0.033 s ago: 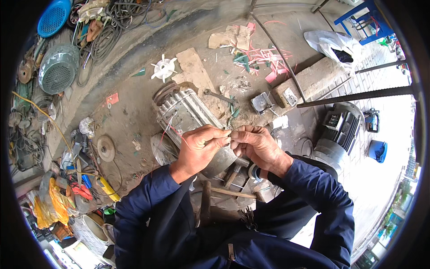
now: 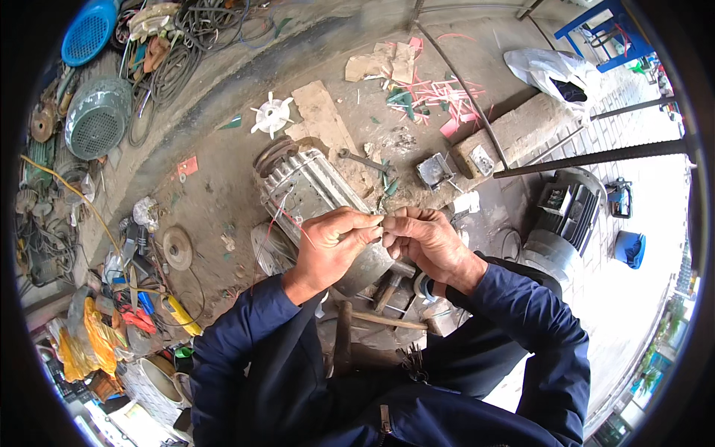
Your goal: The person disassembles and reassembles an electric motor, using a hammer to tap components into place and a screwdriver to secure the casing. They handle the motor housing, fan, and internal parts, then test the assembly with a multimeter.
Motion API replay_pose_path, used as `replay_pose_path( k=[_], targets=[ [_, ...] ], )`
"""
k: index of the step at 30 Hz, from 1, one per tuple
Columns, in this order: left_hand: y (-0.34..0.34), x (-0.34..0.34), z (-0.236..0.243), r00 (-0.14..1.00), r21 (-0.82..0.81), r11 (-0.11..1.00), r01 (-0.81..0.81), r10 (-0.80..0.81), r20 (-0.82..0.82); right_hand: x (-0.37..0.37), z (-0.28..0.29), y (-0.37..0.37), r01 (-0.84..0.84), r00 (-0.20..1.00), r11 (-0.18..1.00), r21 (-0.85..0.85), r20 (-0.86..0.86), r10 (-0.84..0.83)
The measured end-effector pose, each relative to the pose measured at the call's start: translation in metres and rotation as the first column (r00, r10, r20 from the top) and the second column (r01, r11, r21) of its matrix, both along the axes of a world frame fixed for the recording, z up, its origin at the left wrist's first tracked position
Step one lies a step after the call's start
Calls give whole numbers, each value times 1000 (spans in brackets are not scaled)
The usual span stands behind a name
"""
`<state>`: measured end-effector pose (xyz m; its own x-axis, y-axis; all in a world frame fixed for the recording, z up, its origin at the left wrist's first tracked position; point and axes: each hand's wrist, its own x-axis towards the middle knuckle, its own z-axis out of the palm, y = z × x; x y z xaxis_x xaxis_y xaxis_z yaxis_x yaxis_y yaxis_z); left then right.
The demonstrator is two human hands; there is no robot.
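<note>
My left hand point(image 2: 334, 242) and my right hand point(image 2: 430, 240) meet fingertip to fingertip, both pinched closed. Whatever lies between the fingertips is too small to make out. Under them a grey finned electric motor point(image 2: 313, 180) lies on the ground, a grooved pulley point(image 2: 272, 153) at its far left end. Thin red and white wires point(image 2: 280, 210) rise from its side, next to my left hand. A hammer point(image 2: 390, 289) rests just below my right hand. Beyond the motor lies an open-ended wrench point(image 2: 363, 159).
A white plastic fan point(image 2: 272, 115) and cardboard point(image 2: 322, 106) lie beyond the motor, with pink strips point(image 2: 447, 97) farther off. A second, dark motor point(image 2: 562, 220) stands at right. Steel bars point(image 2: 596, 158) cross the right side. Tools and a yellow cylinder point(image 2: 182, 316) crowd the left.
</note>
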<state>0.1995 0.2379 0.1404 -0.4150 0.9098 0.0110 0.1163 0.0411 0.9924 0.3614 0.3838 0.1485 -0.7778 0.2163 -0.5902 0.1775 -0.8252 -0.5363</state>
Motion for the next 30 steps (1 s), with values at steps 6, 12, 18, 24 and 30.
replay_pose_path(
  k=[6, 12, 18, 24, 30],
  targets=[
    [2, 10, 43, 931, -203, 976, -84, 150, 333, 2, 21, 3, 15, 999, 999, 47, 43, -17],
    [-6, 13, 169, 831, -319, 847, 425, -226, 508, 23, 58, 69, 430, 903, 827, 362, -183, -390],
    [135, -59, 105, 540, -422, 839, 344, -545, -642, 47, 90, 101, 590, 802, 631, 504, -276, -529],
    [239, -99, -65, 383, -635, 733, 244, -674, -631, 59, 98, 102, 592, 796, 590, 549, -285, -535],
    [246, -82, -175, 467, -730, 680, 69, -669, -579, 65, 91, 102, 506, 848, 585, 633, -243, -470]
  ],
)
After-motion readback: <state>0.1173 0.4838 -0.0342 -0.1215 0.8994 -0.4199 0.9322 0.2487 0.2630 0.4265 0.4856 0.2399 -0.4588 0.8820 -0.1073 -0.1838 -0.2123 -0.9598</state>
